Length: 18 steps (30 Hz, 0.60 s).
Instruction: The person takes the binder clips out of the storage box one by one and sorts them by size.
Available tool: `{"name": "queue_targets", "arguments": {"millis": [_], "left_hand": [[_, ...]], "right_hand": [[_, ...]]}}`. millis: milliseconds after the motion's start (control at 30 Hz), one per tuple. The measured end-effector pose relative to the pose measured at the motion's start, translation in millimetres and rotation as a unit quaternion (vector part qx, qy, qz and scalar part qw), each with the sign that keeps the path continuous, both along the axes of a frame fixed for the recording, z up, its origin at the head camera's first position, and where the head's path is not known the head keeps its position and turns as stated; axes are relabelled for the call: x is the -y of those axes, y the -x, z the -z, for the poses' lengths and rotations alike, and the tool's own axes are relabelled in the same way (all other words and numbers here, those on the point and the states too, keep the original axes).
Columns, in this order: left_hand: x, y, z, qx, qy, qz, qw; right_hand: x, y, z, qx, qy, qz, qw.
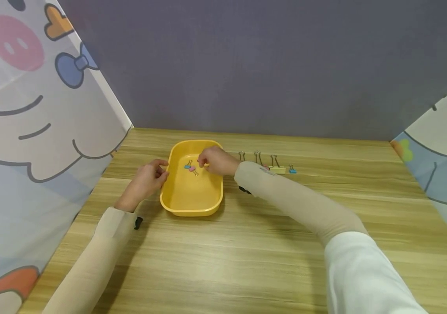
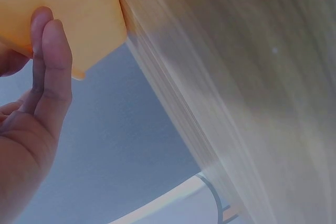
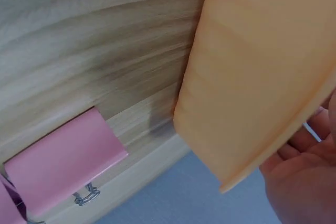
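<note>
A yellow tray (image 1: 192, 200) stands on the wooden table. Inside it lie a small blue binder clip (image 1: 187, 166) and a small pink binder clip (image 1: 192, 168), both with wire handles. Beside the tray's left wall, my left hand (image 1: 146, 179) touches the rim; the left wrist view shows its straight fingers (image 2: 56, 59) against the wall. My right hand (image 1: 218, 160) reaches over the right rim with curled fingers. At its fingertips it pinches a small red clip (image 1: 198, 160), only a bit of which shows. In the right wrist view, the tray wall hides those fingertips.
To the tray's right, a row of binder clips includes a large yellow one (image 1: 277, 170) and a small blue one (image 1: 292, 171). My right sleeve covers part of this row. A large pink binder clip (image 3: 68, 161) shows beside the tray. A grey wall (image 1: 266, 65) rises behind the table.
</note>
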<state>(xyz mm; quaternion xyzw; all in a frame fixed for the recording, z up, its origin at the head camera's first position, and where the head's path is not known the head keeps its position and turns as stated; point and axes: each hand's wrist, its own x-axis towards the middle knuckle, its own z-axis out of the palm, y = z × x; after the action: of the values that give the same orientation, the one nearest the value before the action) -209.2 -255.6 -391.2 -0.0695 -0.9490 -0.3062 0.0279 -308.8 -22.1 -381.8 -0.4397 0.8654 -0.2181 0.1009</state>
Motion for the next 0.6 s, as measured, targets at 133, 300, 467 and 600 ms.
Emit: {"name": "queue_targets", "arguments": {"millis": [133,300,467,600], "left_hand": [[0,0.1,0.8,0.004,-0.004,-0.001,1.0],[-1,0.0,0.0,0.003,-0.007,-0.002,1.0],[-1,0.0,0.1,0.003,-0.008,-0.002,1.0],[0,-0.4,0.9,0.0,-0.006,0.0,1.0]], "right_hand": [[6,1.9,2.7,0.009,-0.026,0.026,0.999],[10,2.2,6.0,-0.033,-0.051,0.046,0.997],[13,-0.3,7.5,-0.061,-0.074,0.057,0.994],[15,-2.4,7.6,-0.064,-0.091,0.067,0.992]]}}
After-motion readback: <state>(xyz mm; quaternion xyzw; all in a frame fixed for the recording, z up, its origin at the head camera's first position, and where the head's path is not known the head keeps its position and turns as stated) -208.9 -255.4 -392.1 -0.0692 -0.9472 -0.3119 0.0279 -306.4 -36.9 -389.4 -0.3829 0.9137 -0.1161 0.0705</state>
